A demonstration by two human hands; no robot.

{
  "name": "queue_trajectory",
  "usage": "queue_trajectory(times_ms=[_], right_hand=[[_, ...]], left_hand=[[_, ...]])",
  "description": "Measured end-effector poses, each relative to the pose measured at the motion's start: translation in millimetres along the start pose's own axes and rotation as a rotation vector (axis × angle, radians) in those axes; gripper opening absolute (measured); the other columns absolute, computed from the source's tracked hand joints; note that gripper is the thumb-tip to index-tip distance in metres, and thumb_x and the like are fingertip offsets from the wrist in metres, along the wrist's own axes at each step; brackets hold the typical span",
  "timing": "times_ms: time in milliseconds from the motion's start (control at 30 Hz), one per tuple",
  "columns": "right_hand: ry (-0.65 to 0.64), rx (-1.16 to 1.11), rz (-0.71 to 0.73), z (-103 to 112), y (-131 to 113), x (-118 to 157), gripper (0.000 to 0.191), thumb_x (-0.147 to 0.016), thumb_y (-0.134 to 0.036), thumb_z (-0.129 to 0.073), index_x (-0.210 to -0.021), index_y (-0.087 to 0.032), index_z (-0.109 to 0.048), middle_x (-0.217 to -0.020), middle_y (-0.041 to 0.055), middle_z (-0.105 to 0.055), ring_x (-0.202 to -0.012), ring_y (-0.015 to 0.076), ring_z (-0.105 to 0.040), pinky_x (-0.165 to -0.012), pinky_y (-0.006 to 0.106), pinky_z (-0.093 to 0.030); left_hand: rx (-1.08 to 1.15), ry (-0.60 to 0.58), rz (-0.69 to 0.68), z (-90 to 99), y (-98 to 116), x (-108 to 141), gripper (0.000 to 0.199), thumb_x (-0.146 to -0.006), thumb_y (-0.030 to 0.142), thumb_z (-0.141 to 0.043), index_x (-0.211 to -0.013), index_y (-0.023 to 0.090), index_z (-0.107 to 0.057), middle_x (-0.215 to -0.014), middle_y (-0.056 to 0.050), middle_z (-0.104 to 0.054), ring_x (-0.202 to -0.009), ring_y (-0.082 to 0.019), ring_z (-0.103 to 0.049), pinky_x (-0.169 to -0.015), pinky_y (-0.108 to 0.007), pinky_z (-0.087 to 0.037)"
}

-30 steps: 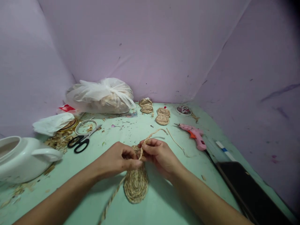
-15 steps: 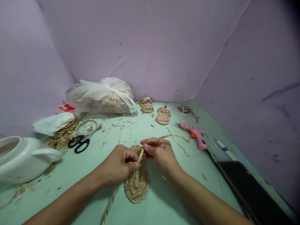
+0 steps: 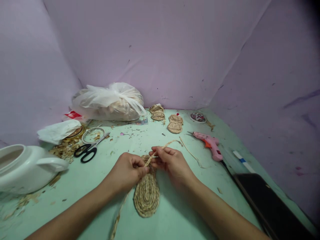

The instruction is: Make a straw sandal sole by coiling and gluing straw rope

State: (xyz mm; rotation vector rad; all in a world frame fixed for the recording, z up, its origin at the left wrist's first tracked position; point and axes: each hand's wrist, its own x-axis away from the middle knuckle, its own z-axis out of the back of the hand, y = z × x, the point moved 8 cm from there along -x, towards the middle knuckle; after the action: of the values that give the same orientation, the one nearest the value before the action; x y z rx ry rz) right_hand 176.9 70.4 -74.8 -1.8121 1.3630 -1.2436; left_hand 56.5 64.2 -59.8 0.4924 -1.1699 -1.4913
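A coiled, sole-shaped woven piece (image 3: 146, 196) lies on the green table, its upper part partly covered by my hands. My left hand (image 3: 131, 170) pinches a braided straw cord (image 3: 117, 220) over the piece's upper left side; the cord trails down toward the front edge of the view. Just to the right, my right hand (image 3: 168, 161) has its thumb and fingers closed on the same cord, whose free end curves up and right above the knuckles. The fingertips of both hands are close together.
Black-handled scissors (image 3: 90, 149), a tape ring (image 3: 93, 135) and a white pot (image 3: 30, 170) are at the left. Behind are a plastic bag (image 3: 112, 103) and small woven pieces (image 3: 175, 124). A pink glue gun (image 3: 208, 143) and a black phone-like slab (image 3: 267, 200) lie right.
The cord's free end has drawn back left and now curls down near my right hand. My right fingers have shifted slightly, and the view has moved a little.
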Motion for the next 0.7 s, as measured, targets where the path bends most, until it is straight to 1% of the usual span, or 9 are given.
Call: queue_trajectory(times_ms=[100, 233, 300, 367, 467, 533, 600, 700], right_hand=[[0.031, -0.010, 0.023, 7, -11, -3, 0.019, -0.069, -0.028, -0.069, -0.074, -0.011, -0.064, -0.061, 0.0033, -0.065, -0.051, 0.0107, -0.060, -0.054, 0.023, -0.051], [0.065, -0.009, 0.029, 14, -20, -4, 0.010, -0.070, -0.020, -0.068, -0.071, -0.011, -0.062, -0.063, 0.0045, -0.067, -0.051, 0.0102, -0.060, -0.054, 0.022, -0.051], [0.072, -0.010, 0.026, 14, -20, -4, 0.008, -0.070, -0.017, -0.067, -0.069, -0.012, -0.062, -0.061, 0.0042, -0.067, -0.049, 0.0095, -0.059, -0.052, 0.021, -0.050], [0.060, -0.017, 0.009, 10, -19, -3, 0.007, -0.071, -0.015, -0.065, -0.066, -0.012, -0.061, -0.055, 0.0026, -0.064, -0.045, 0.0090, -0.056, -0.048, 0.021, -0.048], [0.014, -0.042, -0.050, 3, -14, -2, 0.011, -0.075, -0.011, -0.058, -0.064, -0.012, -0.060, -0.048, -0.0005, -0.058, -0.040, 0.0081, -0.052, -0.042, 0.019, -0.045], [-0.024, -0.064, -0.105, -1, -10, -1, 0.015, -0.078, -0.009, -0.053, -0.064, -0.012, -0.060, -0.047, -0.0018, -0.055, -0.038, 0.0071, -0.049, -0.040, 0.018, -0.043], [-0.059, -0.084, -0.154, -3, -8, 0, 0.018, -0.080, -0.010, -0.050, -0.066, -0.012, -0.061, -0.048, -0.0017, -0.055, -0.039, 0.0067, -0.049, -0.040, 0.017, -0.043], [-0.124, -0.105, -0.199, -6, -8, 2, 0.023, -0.086, -0.020, -0.047, -0.073, -0.011, -0.063, -0.061, 0.0037, -0.062, -0.050, 0.0093, -0.057, -0.051, 0.020, -0.049]], left_hand=[[-0.006, 0.022, 0.013, 2.7, -1, 1, 0.020, -0.062, 0.029, -0.055, -0.049, 0.015, -0.050, -0.042, 0.004, -0.043, -0.042, -0.008, -0.035, -0.043, -0.022, -0.026], [-0.002, 0.011, 0.010, 0.2, -1, 1, 0.019, -0.062, 0.027, -0.054, -0.049, 0.015, -0.050, -0.042, 0.004, -0.044, -0.041, -0.007, -0.034, -0.042, -0.021, -0.025], [0.025, -0.061, -0.002, -5.2, 1, 2, 0.018, -0.062, 0.026, -0.054, -0.049, 0.015, -0.049, -0.042, 0.004, -0.045, -0.041, -0.008, -0.036, -0.043, -0.021, -0.027], [0.065, -0.170, -0.035, -11.8, 7, 5, 0.016, -0.060, 0.023, -0.055, -0.049, 0.015, -0.047, -0.043, 0.004, -0.044, -0.042, -0.008, -0.038, -0.043, -0.021, -0.029], [0.094, -0.317, -0.123, -18.3, 18, 11, 0.017, -0.060, 0.022, -0.056, -0.049, 0.016, -0.045, -0.045, 0.005, -0.040, -0.044, -0.007, -0.036, -0.044, -0.021, -0.028], [0.108, -0.381, -0.164, -20.1, 22, 14, 0.018, -0.061, 0.023, -0.056, -0.049, 0.016, -0.044, -0.045, 0.006, -0.038, -0.045, -0.007, -0.035, -0.044, -0.021, -0.026], [0.137, -0.387, -0.177, -18.5, 21, 13, 0.017, -0.062, 0.023, -0.055, -0.050, 0.016, -0.045, -0.046, 0.005, -0.039, -0.045, -0.007, -0.035, -0.044, -0.021, -0.027], [0.167, -0.290, -0.174, -9.9, 16, 5, 0.015, -0.063, 0.023, -0.056, -0.053, 0.015, -0.048, -0.047, 0.005, -0.041, -0.045, -0.007, -0.035, -0.045, -0.021, -0.027]])
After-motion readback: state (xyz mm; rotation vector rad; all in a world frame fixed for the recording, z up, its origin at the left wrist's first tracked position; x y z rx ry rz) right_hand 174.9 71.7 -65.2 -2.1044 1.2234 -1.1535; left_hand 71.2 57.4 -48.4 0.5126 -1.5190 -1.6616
